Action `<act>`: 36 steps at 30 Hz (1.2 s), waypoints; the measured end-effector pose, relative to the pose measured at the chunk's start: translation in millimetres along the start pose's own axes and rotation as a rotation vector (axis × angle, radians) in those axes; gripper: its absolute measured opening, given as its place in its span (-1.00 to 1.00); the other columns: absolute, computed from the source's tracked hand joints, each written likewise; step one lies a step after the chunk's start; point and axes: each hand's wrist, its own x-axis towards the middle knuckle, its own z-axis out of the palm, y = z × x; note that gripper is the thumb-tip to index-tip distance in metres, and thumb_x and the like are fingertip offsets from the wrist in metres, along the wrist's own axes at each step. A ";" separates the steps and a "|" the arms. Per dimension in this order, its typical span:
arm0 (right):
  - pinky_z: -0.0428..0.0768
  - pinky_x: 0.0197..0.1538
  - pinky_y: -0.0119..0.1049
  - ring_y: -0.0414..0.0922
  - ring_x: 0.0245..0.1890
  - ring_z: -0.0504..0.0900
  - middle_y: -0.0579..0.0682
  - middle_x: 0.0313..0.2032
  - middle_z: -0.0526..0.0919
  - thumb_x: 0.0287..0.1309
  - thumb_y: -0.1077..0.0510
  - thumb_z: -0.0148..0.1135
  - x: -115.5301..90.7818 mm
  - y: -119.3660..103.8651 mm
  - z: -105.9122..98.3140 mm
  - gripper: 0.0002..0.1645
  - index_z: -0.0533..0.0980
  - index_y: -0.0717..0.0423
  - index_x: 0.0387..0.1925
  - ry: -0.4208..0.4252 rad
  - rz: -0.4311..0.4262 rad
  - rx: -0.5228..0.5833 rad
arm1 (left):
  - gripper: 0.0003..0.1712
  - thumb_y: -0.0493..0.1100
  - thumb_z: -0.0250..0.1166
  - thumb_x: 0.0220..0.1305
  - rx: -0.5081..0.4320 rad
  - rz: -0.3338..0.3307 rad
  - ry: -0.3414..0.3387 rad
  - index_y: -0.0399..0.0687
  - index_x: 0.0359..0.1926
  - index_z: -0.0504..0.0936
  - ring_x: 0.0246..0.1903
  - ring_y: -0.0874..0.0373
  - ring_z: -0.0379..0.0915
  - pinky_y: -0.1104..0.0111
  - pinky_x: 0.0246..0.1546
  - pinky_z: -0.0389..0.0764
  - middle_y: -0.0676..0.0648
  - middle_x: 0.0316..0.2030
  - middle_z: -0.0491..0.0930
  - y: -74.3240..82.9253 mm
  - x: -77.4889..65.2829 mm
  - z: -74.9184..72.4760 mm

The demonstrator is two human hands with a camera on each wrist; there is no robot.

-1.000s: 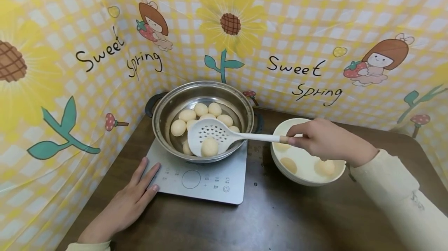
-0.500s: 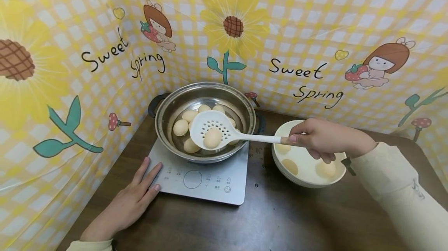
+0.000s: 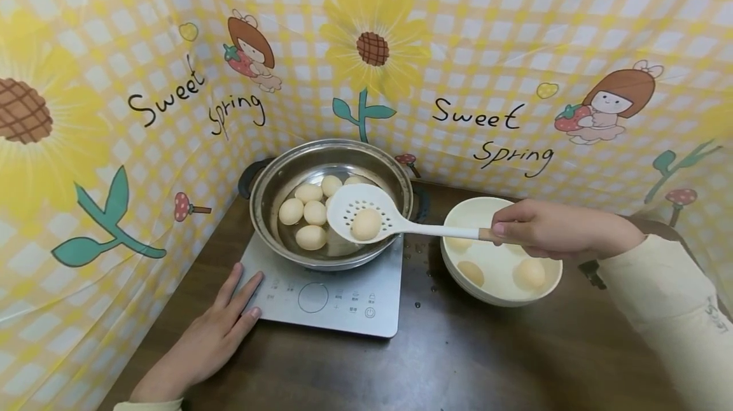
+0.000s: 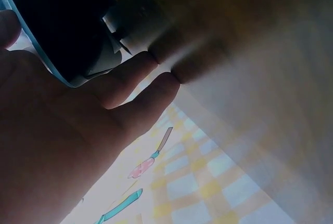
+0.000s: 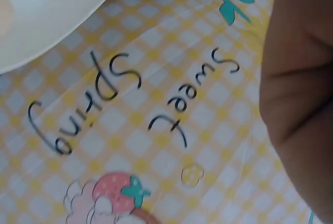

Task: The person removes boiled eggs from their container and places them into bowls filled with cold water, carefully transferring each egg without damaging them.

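My right hand (image 3: 550, 228) grips the wooden end of a white slotted spoon (image 3: 438, 230). One egg (image 3: 366, 224) lies in the spoon's perforated bowl, which overlaps the right side of a steel pot (image 3: 332, 261). Several more eggs (image 3: 311, 237) sit in shallow water in the pot, some hidden behind the spoon. Under the right hand and the handle stands a white bowl (image 3: 487, 207) with several eggs (image 3: 531, 273) in it. My left hand (image 3: 209, 334) rests with fingers spread at the left edge of the induction cooker (image 3: 361, 309); the left wrist view shows that hand (image 4: 78, 115) too, in shadow.
The pot stands on the cooker, its dark side handles (image 3: 250, 179) sticking out left and right. Water drops (image 3: 417, 305) dot the brown table (image 3: 401, 373) between cooker and bowl. A yellow checked cloth (image 3: 492, 35) lines the back and left walls.
The slotted spoon with its egg has risen and shifted right, uncovering more eggs at the pot's left. The right hand moved right with it. The left hand stays at the cooker.
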 end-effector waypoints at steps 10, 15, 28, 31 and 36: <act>0.18 -0.75 -0.38 -0.24 -0.79 0.05 -0.15 -0.70 0.15 0.57 -0.03 0.00 -44.7 31.9 -15.8 -0.60 0.56 0.23 -0.11 0.079 0.034 -0.010 | -0.29 0.12 -0.08 0.63 -0.005 0.024 0.005 0.08 0.63 -0.03 0.35 -0.54 0.06 -0.40 -0.10 0.38 -0.26 0.59 -0.38 -1.2 2.8 2.9; 0.13 -0.79 -0.38 -0.22 -0.80 0.04 -0.16 -0.73 0.13 0.57 -0.04 0.00 -62.4 52.4 -18.9 -0.59 0.54 0.22 0.05 0.134 0.085 0.015 | -0.28 0.11 -0.08 0.63 -0.007 0.027 0.005 0.07 0.63 -0.04 0.33 -0.58 0.07 -0.40 -0.10 0.39 -0.28 0.58 -0.39 -2.3 2.3 3.8; 0.24 -0.84 -0.37 -0.30 -0.83 0.16 -0.16 -0.77 0.25 0.60 0.02 -0.06 -89.6 94.6 -21.9 -0.62 0.51 0.24 0.05 0.203 0.089 -0.088 | -0.25 0.16 -0.10 0.62 -0.001 0.014 0.001 0.11 0.64 -0.11 0.32 -0.60 0.06 -0.46 -0.08 0.32 -0.25 0.58 -0.43 -4.8 4.0 6.9; 0.26 -0.85 -0.35 -0.32 -0.83 0.16 -0.19 -0.77 0.25 0.61 0.07 -0.09 -96.8 105.4 -23.2 -0.61 0.49 0.32 0.08 0.216 0.060 -0.103 | -0.25 0.16 -0.10 0.62 0.000 0.013 -0.005 0.12 0.64 -0.12 0.31 -0.62 0.05 -0.47 -0.08 0.31 -0.25 0.58 -0.45 -4.4 4.7 7.1; 0.24 -0.84 -0.35 -0.32 -0.83 0.15 -0.21 -0.76 0.25 0.61 0.12 -0.11 -105.0 123.1 -21.0 -0.57 0.45 0.43 0.14 0.242 0.050 -0.094 | -0.25 0.15 -0.09 0.63 0.007 0.017 -0.006 0.11 0.64 -0.12 0.29 -0.64 0.07 -0.46 -0.09 0.33 -0.26 0.58 -0.46 -4.6 5.9 6.3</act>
